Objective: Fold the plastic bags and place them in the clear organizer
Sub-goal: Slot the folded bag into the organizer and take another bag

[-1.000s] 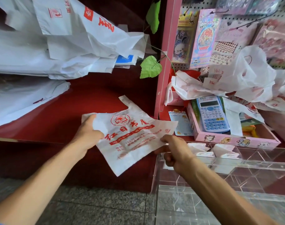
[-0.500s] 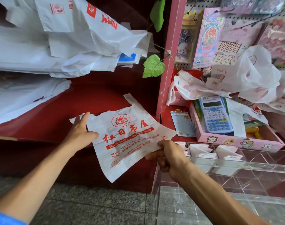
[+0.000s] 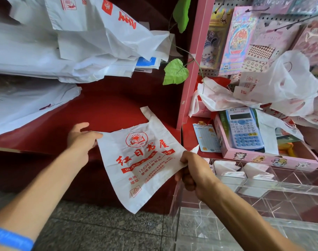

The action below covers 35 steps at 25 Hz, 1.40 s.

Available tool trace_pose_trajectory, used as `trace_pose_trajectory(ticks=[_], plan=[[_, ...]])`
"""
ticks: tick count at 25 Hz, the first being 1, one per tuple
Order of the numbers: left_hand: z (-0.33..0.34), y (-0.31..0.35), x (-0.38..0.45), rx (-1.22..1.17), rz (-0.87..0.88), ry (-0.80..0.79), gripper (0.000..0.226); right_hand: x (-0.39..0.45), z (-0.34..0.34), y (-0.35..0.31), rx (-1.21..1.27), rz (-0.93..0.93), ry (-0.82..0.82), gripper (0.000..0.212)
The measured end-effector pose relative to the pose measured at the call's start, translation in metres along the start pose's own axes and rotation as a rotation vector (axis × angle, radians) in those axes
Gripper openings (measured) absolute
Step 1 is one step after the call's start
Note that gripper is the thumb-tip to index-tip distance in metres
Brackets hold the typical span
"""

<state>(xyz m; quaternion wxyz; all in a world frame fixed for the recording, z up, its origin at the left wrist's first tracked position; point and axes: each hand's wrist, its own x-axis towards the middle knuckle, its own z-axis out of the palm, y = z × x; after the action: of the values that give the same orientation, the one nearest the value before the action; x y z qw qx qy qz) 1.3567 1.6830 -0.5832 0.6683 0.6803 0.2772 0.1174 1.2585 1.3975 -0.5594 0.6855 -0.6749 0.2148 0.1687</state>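
Holding a printed plastic bag (image 3: 142,160) stretched flat in the air, the left hand (image 3: 82,138) pinches one upper corner while the right hand (image 3: 192,171) grips the opposite edge. Folded bags (image 3: 227,171), apparently several, already sit in the clear organizer (image 3: 263,196); loose bags (image 3: 281,87) remain piled above.

Two bare forearms in view, entering from bottom edge. Left hand (image 3: 82,140) and right hand (image 3: 194,175) both ungloved; no rings or watch visible. Left arm: bright blue cuff or band (image 3: 11,239) at bottom-left corner, soft fabric look, lighter streak across it; cannot tell sleeve from wristband. Right arm bare along whole visible length.
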Motion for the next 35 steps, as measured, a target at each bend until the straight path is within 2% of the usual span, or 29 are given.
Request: trace_pose_trajectory(ticks=[3,8,9,11,13,16,18,19,21,22,23,24,27,29,30,32,33,35], plan=[[-0.001,0.008,-0.006,-0.036,-0.096,-0.069,0.062,0.0,-0.01,-0.001,0.003,0.002,0.027,0.032],[0.006,0.014,-0.008,-0.062,0.172,-0.182,0.083,0.0,-0.016,0.003,0.042,0.001,0.001,0.028],[0.006,0.011,-0.006,0.019,0.188,-0.162,0.083,0.0,-0.016,0.004,0.058,0.008,-0.016,0.028],[0.003,0.005,-0.007,0.414,0.273,-0.06,0.079,0.003,-0.017,0.006,0.096,0.029,-0.065,0.028],[0.003,0.003,-0.016,0.667,0.444,-0.096,0.062,0.007,-0.013,0.008,0.131,0.038,-0.152,0.026],[0.012,0.014,-0.052,0.774,0.64,-0.381,0.024,0.014,-0.004,0.01,0.181,0.01,-0.265,0.025],[0.018,0.02,-0.08,0.853,0.716,-0.559,0.013,0.015,0.006,0.01,0.239,-0.005,-0.343,0.028],[0.021,0.02,-0.091,0.899,0.726,-0.647,0.019,0.015,0.01,0.01,0.251,-0.004,-0.379,0.028],[0.025,0.015,-0.103,1.029,0.618,-0.845,0.079,0.014,0.016,0.009,0.222,0.005,-0.425,0.028],[0.025,0.009,-0.102,1.132,0.577,-0.891,0.103,0.013,0.018,0.009,0.193,0.009,-0.426,0.028],[0.025,0.004,-0.1,1.226,0.593,-0.889,0.114,0.013,0.019,0.008,0.136,0.007,-0.416,0.028],[0.023,0.0,-0.095,1.292,0.641,-0.855,0.115,0.01,0.018,0.007,0.045,0.0,-0.411,0.026],[0.018,-0.012,-0.078,1.355,0.769,-0.809,0.103,-0.001,0.017,0.002,-0.2,-0.094,-0.411,0.019],[0.014,-0.017,-0.069,1.303,0.806,-0.821,0.087,-0.003,0.019,0.001,-0.197,-0.306,-0.331,0.008],[0.013,-0.018,-0.066,1.249,0.85,-0.81,0.072,0.002,0.017,0.003,-0.286,-0.508,-0.218,0.001],[0.013,-0.018,-0.064,1.125,0.894,-0.757,0.044,0.015,0.013,0.008,-0.707,-0.933,-0.042,0.027],[0.014,-0.016,-0.066,1.076,0.878,-0.747,0.041,0.022,0.01,0.012,-0.915,-1.024,-0.049,0.045],[0.013,-0.016,-0.072,1.113,0.864,-0.774,0.054,0.032,0.006,0.016,-1.213,-0.888,-0.162,0.076]])
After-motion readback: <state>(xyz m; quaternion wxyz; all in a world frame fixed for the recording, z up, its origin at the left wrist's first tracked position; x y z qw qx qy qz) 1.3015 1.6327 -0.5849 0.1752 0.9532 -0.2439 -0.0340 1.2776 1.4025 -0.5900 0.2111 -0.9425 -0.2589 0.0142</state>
